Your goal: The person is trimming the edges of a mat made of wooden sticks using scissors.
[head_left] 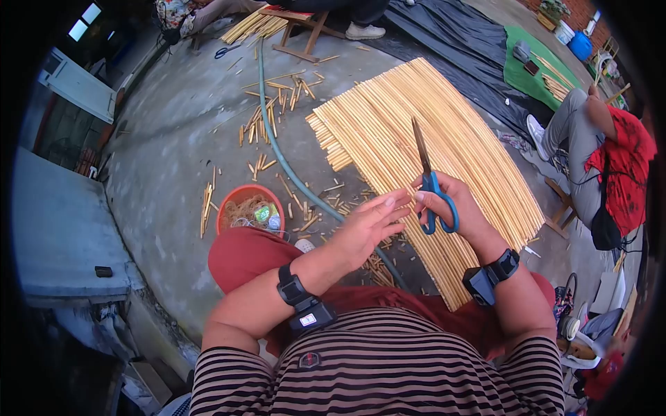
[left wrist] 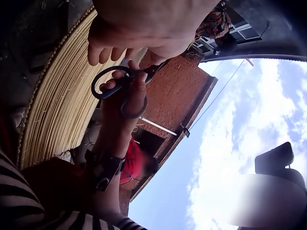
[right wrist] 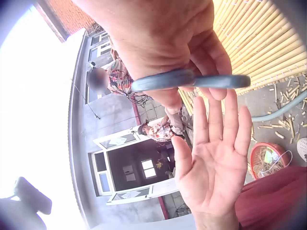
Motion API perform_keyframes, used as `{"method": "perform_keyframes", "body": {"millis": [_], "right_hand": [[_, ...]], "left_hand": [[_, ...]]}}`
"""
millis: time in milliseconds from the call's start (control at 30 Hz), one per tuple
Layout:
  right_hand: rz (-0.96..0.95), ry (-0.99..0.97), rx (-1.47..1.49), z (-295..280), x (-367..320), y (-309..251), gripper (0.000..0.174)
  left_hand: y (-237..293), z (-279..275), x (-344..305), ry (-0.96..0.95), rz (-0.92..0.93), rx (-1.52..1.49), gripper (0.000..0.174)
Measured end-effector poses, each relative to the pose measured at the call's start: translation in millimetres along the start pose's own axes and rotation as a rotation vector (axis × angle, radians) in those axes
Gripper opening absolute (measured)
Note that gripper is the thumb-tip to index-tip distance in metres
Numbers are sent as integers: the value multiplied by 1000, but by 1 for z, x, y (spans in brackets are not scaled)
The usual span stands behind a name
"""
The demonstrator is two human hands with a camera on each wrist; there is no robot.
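My right hand (head_left: pixel 459 201) grips blue-handled scissors (head_left: pixel 420 149), their blades pointing up and away from me in the head view. The left hand (head_left: pixel 368 232) is held up beside it, fingers straight, fingertips close to the scissors' handles. In the right wrist view that left palm (right wrist: pixel 216 167) faces the camera and holds nothing visible. Both hands are over a large mat of straw-coloured sticks (head_left: pixel 416 104), laid side by side and stretching from my lap across the floor. The left wrist view shows the right fingers around the scissor loops (left wrist: pixel 96 84).
An orange-red basket (head_left: pixel 222 220) with fibre and small packets stands by my knee. Short stick offcuts (head_left: pixel 267 114) litter the concrete, and a green hose (head_left: pixel 277 152) runs through them. At right sits a person in red (head_left: pixel 628 166). Black sheeting (head_left: pixel 444 35) lies beyond the mat.
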State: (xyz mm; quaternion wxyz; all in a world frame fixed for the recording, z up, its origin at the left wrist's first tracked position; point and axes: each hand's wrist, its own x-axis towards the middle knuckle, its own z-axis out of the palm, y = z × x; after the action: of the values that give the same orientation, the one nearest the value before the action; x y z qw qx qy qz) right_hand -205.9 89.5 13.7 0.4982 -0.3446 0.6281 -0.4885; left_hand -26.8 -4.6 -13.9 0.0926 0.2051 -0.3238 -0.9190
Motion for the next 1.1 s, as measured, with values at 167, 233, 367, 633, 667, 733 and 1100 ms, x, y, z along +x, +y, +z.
{"method": "perform_keyframes", "body": {"millis": [167,233,367,633,667,733,1100], "right_hand": [[137,45,-68,-9,10,7,32],[206,-5,-99,-7,11,19,37],[326,-156,-140,2,18,39,49],[420,-373,-27,21,38,54,47],[433,-370,-64,21,45,52,45],[447,-344,-45,27,57,48,41],[442,-309,100,29,72,59,35]], "left_hand": [[43,-77,28,600,190,154,46],[54,-102,42,778,193,195,59],[46,-132,67,843,24,185,65],[28,-148,84,600,-31,79,27],[27,-150,85,589,-26,62,24],[28,-152,86,580,-30,67,21],[25,-155,88,613,-100,53,18]]}}
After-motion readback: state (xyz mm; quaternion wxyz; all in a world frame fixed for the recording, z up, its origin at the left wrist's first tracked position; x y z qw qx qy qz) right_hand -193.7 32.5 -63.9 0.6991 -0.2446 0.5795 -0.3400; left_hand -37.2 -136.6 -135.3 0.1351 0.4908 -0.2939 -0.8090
